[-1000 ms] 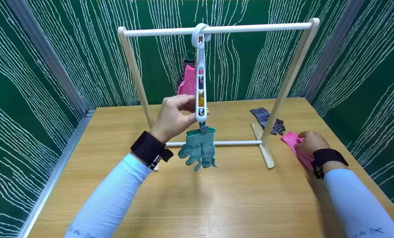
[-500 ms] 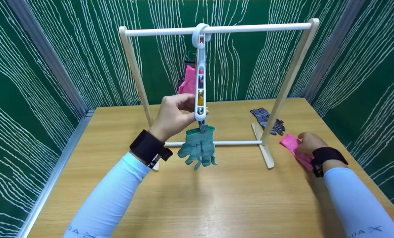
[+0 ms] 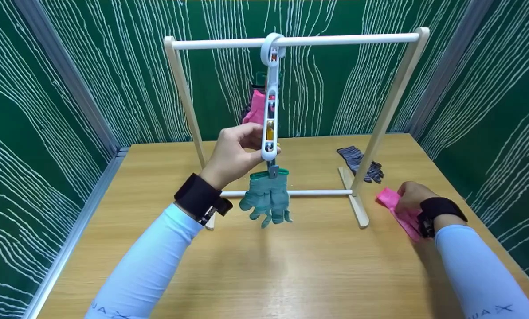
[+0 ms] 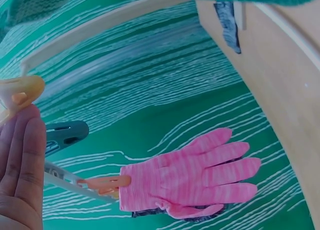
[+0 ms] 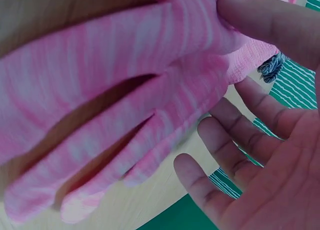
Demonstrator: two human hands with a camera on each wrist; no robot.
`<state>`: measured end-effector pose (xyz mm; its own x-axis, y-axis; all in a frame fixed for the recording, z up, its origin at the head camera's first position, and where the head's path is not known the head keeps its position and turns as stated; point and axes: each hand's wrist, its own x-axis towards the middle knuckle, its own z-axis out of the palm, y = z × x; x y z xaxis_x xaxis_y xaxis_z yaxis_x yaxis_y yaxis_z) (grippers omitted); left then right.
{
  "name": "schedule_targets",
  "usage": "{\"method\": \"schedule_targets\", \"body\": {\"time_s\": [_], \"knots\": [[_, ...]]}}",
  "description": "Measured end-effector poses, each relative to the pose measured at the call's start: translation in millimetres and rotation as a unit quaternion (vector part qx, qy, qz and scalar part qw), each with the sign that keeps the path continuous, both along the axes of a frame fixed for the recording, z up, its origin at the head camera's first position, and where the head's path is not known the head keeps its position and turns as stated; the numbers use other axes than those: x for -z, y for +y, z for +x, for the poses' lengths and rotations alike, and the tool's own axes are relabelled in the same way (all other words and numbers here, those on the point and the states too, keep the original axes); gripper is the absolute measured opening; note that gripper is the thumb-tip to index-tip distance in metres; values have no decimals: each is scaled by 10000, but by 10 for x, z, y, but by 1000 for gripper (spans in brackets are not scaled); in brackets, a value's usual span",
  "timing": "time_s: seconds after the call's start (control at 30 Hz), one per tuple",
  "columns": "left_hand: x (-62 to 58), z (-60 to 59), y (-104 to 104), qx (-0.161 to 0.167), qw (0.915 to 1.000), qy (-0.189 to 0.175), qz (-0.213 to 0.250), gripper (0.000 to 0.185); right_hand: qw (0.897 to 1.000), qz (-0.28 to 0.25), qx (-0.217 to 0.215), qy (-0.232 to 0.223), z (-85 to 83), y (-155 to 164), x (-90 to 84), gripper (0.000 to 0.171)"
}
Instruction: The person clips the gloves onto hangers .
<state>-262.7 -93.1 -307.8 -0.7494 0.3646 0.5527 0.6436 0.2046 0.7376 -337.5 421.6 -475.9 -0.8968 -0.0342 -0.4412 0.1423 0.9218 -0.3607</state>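
Head view: left hand (image 3: 233, 150) has its grip on the hanger (image 3: 272, 79), right hand (image 3: 414, 197) seemingly pinches the loose pink glove (image 3: 388, 198) on the worktop (image 3: 264, 270), 4 o'clock from centre, likely the pick-up step; next move calls for a clean lift.

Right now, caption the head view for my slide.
Left grip holding a white hanger with a clipped green glove; right grip on a pink glove beside the rack.

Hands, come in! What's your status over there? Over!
Left hand holds yellow clip. Right hand grips loose pink glove. Rack leg between them, maybe in the way.
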Motion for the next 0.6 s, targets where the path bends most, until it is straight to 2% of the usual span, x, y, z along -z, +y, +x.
{"method": "schedule_targets", "body": {"time_s": [0.2,0.43,0.6], "knots": [[-1,8,-11,24,9998,-170,86,35,9999,-51,-144,-17,-41,79,25,77],[-5,4,-18,56,9997,-218,119,36,9998,-102,-155,-33,0,83,15,61],[-14,-4,-24,126,9995,-235,142,35,9998,-147,-135,-40,8,66,5,59]]}}
